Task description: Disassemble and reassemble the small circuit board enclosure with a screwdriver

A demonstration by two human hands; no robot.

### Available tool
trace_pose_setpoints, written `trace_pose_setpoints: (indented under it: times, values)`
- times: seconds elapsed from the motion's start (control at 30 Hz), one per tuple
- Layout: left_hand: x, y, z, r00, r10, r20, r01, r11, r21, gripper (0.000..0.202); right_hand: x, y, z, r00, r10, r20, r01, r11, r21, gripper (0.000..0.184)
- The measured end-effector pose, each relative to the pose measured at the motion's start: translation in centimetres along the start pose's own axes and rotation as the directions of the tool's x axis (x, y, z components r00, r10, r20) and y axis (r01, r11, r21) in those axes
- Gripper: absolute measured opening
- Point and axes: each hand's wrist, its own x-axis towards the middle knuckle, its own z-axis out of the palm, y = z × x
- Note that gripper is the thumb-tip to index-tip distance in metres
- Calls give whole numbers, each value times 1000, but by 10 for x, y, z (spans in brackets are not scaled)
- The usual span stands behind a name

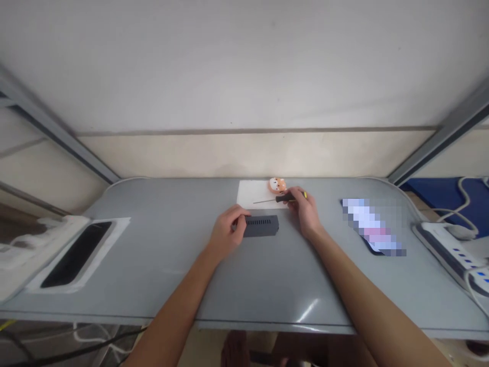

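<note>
A flat dark box with a row of slots (262, 228) lies on the grey table in front of me. My left hand (230, 228) grips its left end, fingers closed over the edge. In my right hand (303, 206) is a screwdriver (284, 197) with a black and yellow handle, its thin shaft pointing left above a white sheet of paper (250, 191). Just behind the screwdriver, an orange and white animal-faced object (276, 185) rests on the paper's right part.
At the left lies a black-screened phone (78, 252) on white paper, beside white plugs and cables. A blurred-out phone (372, 227) is on the right, near a white power strip (454, 255) with cords. Metal posts and a wall (255, 153) bound the table (267, 280).
</note>
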Motion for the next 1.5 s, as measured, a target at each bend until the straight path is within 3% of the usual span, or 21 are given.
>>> trace_pose_setpoints:
  times: [0.47,0.87,1.2,1.5]
  values:
    - [1,4,-1,999,-47,25,46,999,4,28,4,0,-1,996,38,-86,-29,994,107,30]
    - [0,2,-3,998,-44,47,43,999,12,31,4,1,0,997,18,-75,-9,994,113,25]
    - [4,4,-8,997,-81,-18,81,997,20,28,4,-2,-1,992,28,-121,-18,996,85,30]
    - [7,-7,-14,966,-151,-210,197,957,215,23,2,-2,-4,987,26,-157,-32,999,-39,37]
